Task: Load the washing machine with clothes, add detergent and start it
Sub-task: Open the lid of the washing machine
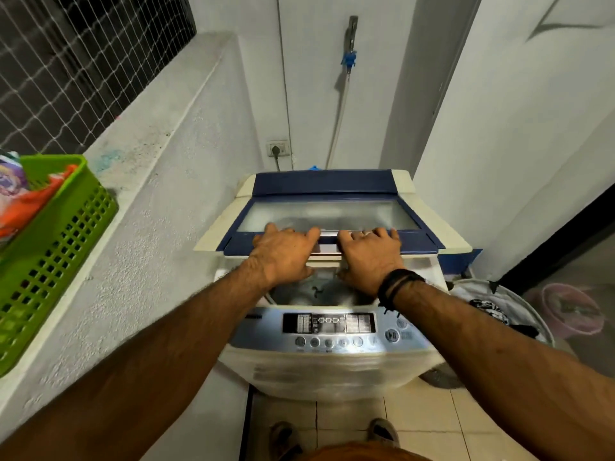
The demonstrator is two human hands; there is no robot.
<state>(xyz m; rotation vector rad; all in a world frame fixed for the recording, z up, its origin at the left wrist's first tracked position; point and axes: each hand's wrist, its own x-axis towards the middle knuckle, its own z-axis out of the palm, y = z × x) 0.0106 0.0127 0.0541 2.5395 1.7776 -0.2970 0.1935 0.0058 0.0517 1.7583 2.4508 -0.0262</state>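
A white top-loading washing machine (332,364) stands ahead of me, with a silver control panel (329,327) at its front. Its blue-framed lid (332,214) with a glass pane is raised partway, folded at the hinge. My left hand (283,254) grips the lid's front edge left of the silver handle, fingers over the top and thumb underneath. My right hand (369,256) grips the same edge to the right. Below the lid the drum (319,292) shows dark cloth, blurred. A laundry hamper (499,311) with dark and patterned clothes stands right of the machine.
A green plastic basket (53,254) with colourful packets sits on the concrete ledge at left. A power socket (278,148) and a hose (342,104) hang on the back wall. A pink basin (572,311) lies on the floor at far right.
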